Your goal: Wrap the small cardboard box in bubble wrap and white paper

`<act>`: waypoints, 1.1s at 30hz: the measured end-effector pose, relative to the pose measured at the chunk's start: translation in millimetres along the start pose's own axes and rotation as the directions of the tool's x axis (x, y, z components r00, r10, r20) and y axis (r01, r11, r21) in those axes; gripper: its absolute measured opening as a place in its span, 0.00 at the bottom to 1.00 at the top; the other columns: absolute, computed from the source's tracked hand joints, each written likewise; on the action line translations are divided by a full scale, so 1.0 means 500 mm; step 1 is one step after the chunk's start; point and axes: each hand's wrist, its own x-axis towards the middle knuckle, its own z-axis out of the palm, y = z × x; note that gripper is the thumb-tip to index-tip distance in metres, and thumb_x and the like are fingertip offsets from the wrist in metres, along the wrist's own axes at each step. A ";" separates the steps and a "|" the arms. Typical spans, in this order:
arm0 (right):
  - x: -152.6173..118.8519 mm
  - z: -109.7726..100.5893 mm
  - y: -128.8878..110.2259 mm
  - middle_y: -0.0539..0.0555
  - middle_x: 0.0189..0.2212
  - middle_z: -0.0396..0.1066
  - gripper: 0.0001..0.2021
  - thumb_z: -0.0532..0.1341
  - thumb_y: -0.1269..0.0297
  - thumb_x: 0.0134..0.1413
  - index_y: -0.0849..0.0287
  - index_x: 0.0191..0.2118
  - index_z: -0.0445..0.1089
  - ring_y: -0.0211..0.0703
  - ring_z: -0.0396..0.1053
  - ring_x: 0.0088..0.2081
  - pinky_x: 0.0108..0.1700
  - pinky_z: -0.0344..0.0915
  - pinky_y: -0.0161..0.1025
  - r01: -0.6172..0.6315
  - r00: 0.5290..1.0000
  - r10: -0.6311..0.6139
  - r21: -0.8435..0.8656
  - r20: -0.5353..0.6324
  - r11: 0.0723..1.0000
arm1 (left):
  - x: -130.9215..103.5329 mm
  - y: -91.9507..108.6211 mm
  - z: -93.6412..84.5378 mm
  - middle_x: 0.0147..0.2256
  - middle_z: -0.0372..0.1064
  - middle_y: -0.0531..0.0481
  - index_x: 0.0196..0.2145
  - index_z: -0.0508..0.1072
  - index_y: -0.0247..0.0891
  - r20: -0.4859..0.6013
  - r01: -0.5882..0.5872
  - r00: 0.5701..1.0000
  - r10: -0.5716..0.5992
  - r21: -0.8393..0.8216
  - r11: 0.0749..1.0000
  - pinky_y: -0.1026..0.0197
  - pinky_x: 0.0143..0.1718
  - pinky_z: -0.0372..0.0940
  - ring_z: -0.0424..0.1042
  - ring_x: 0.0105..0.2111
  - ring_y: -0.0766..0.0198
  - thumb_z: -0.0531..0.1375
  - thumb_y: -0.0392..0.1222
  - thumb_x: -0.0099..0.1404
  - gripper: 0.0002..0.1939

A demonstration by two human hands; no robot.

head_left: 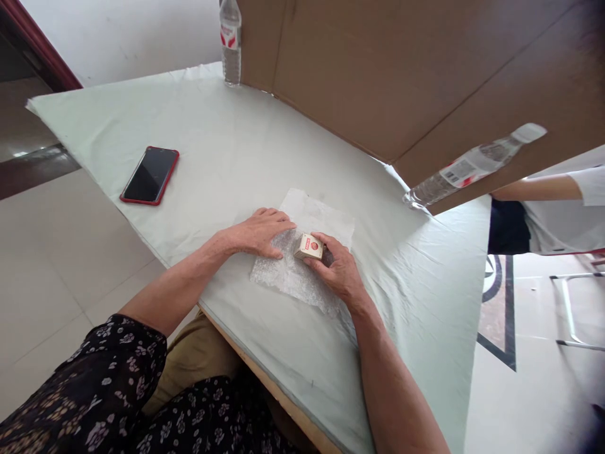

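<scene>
A small cream-coloured box (309, 246) with red print sits over the middle of a sheet of bubble wrap (297, 274). My right hand (336, 265) grips this box from its right side, thumb at the near edge and fingers at the far edge. At the left part of the wrap, my left hand (265, 233) rests with its fingers stretched out and the thumb apart. Nothing shows in that hand. The bubble wrap lies spread out on the pale green tablecloth (198, 139).
A phone in a red case (150, 175) lies toward the left edge. A tall cardboard panel (340, 69) stands at the back, with one water bottle (231, 44) at its left and another bottle (467, 167) at its right. Beyond the panel, a person's arm (539, 188) shows.
</scene>
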 end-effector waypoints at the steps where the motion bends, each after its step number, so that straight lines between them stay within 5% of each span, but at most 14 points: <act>1: 0.001 -0.001 -0.001 0.56 0.55 0.73 0.24 0.64 0.57 0.53 0.51 0.56 0.68 0.55 0.71 0.54 0.57 0.63 0.55 0.001 1.000 -0.001 -0.004 0.005 1.000 | 0.000 0.000 0.000 0.60 0.61 0.41 0.60 0.63 0.41 0.001 -0.001 1.000 0.001 0.000 1.000 0.47 0.63 0.51 0.57 0.61 0.48 0.62 0.49 0.59 0.32; 20: 0.012 -0.024 -0.029 0.53 0.47 0.77 0.20 0.65 0.58 0.51 0.50 0.51 0.69 0.50 0.73 0.45 0.50 0.66 0.50 -0.048 0.993 0.047 0.005 0.105 0.999 | -0.002 -0.001 -0.003 0.62 0.60 0.42 0.60 0.63 0.44 0.010 0.008 1.000 -0.008 0.003 1.000 0.47 0.63 0.51 0.57 0.62 0.48 0.62 0.49 0.59 0.32; 24: 0.006 -0.018 -0.029 0.56 0.52 0.74 0.23 0.64 0.58 0.52 0.51 0.55 0.67 0.54 0.72 0.50 0.54 0.65 0.54 -0.029 0.996 0.034 -0.065 0.085 0.997 | -0.003 0.001 -0.005 0.62 0.60 0.41 0.60 0.64 0.41 0.023 0.005 1.000 -0.006 0.020 1.000 0.47 0.64 0.51 0.57 0.62 0.48 0.62 0.49 0.59 0.32; 29: -0.066 -0.027 -0.059 0.60 0.57 0.68 0.22 0.62 0.59 0.59 0.50 0.59 0.65 0.56 0.66 0.59 0.57 0.63 0.55 0.121 0.986 -0.141 -0.211 -0.085 0.970 | -0.002 0.002 -0.004 0.59 0.64 0.42 0.58 0.66 0.42 -0.019 -0.012 1.000 0.012 0.005 1.000 0.47 0.62 0.54 0.61 0.60 0.48 0.62 0.48 0.59 0.29; 33: -0.146 -0.017 -0.082 0.60 0.52 0.73 0.15 0.62 0.60 0.60 0.52 0.52 0.70 0.56 0.71 0.52 0.51 0.65 0.53 0.290 0.957 -0.282 -0.321 0.073 0.901 | 0.004 0.003 -0.001 0.56 0.68 0.41 0.56 0.69 0.39 -0.138 -0.004 0.990 -0.001 -0.039 0.999 0.47 0.62 0.54 0.64 0.58 0.49 0.60 0.44 0.60 0.26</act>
